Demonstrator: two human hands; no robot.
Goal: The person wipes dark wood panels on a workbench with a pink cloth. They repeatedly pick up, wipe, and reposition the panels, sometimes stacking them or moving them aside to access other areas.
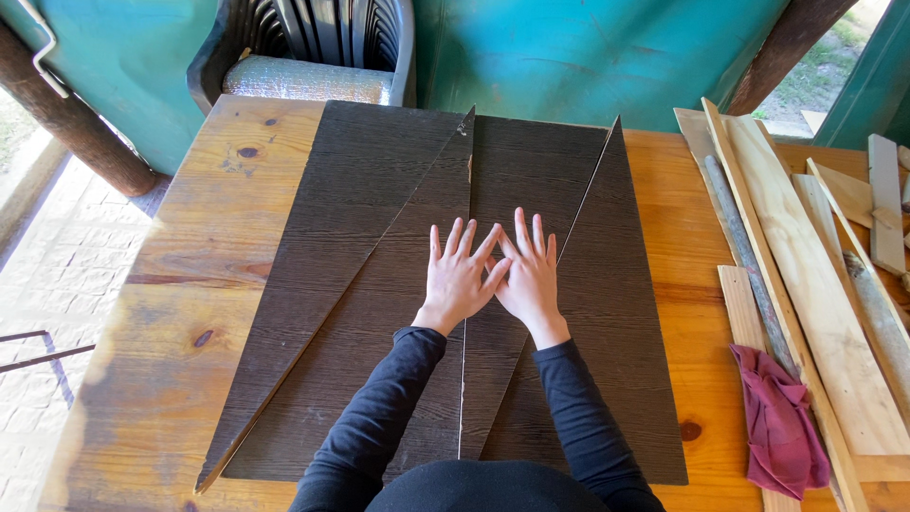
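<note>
Hands [493, 275] flat on dark panels' [379, 237] seam.

Panels [379, 284]: very dark brown, near black, with fine wood-grain streaks running across; cut edges show as thin pale lines. Table [204, 284]: orange-brown varnished wood, darker knots and grain bands, paler and greyer toward the near left corner. Sleeves [379, 417]: plain black. Cloth [779, 422]: dull maroon red, unpatterned. Offcuts [806, 284]: pale yellowish raw wood, light grain; one slim piece among them is grey. Wall [588, 57]: teal green, faintly scuffed. Chairs [313, 43]: dark grey plastic, the seat a silvery quilted texture. Paving [47, 265]: light grey blocks.
</note>
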